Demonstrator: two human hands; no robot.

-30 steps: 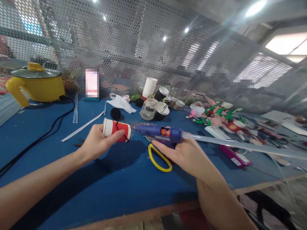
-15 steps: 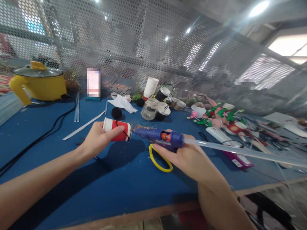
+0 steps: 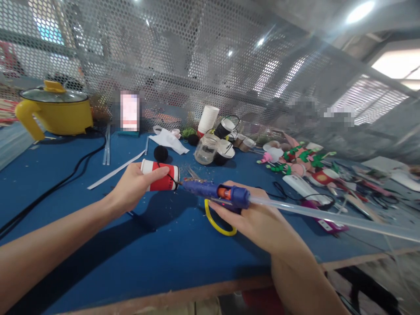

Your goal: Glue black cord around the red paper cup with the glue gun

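Note:
My left hand (image 3: 133,186) is closed around a red and white paper cup (image 3: 160,176) lying on its side in the air, its base to the right. Black cord runs across the cup and round its base edge. In my right hand (image 3: 249,212) is a blue glue gun (image 3: 210,192), its nozzle at the cup's base edge; whether it touches I cannot tell. A long clear glue stick (image 3: 315,214) sticks out behind the gun. Below the gun, yellow-handled scissors (image 3: 218,223) lie on the table, partly hidden. A black ball of cord (image 3: 160,153) rests just behind the cup.
A yellow electric pot (image 3: 59,113) stands at the left, its black cable crossing the blue table (image 3: 138,271). Stacked paper cups (image 3: 208,119) and a clear jar (image 3: 205,149) are at the back. Craft flowers (image 3: 302,157) and a purple power strip (image 3: 328,223) lie to the right.
The glue gun's nozzle has dipped slightly along the cup's base edge, and its rear has lowered a little. The cup stays in my left hand. The whole view has shifted slightly.

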